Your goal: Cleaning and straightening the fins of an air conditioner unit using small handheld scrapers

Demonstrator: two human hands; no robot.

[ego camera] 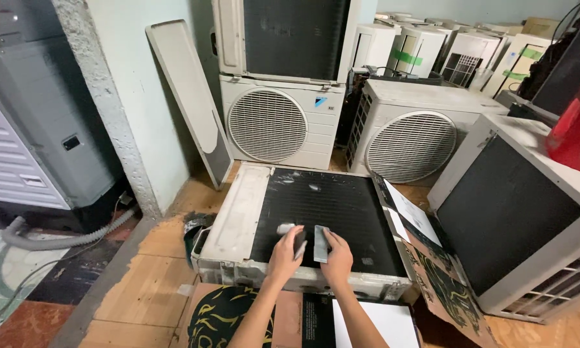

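In the head view, an outdoor air conditioner unit (238, 219) is seen laid flat on the wooden floor (142, 283), with its black finned coil (341, 206) turned upward. The long axis of the unit runs from left to right across the picture, and its pale side panel is at the left.

The left hand (285, 252) is closed around a small dark tool with a pale handle (289, 230), and it rests on the near part of the coil. The handle points up and to the left, away from the person. The right hand (337, 256) is closed on a flat grey metal comb (320, 243), which is held upright on the fins; its long axis runs from near to far. The two tools are just beside each other, and whether they touch cannot be told.

Behind the lying unit, two other outdoor units with round white fan grilles (267, 125) (409, 146) stand upright, and one more unit is stacked on the left one. A loose pale cover panel (187, 96) is leaned against the wall. At the right, another unit (522, 219) is placed with its dark coil facing left, and a red object (577, 125) lies on it. Printed cardboard (432, 258) lies flattened under and beside the lying unit. A grey corrugated hose (58, 235) is seen on the floor at the left.
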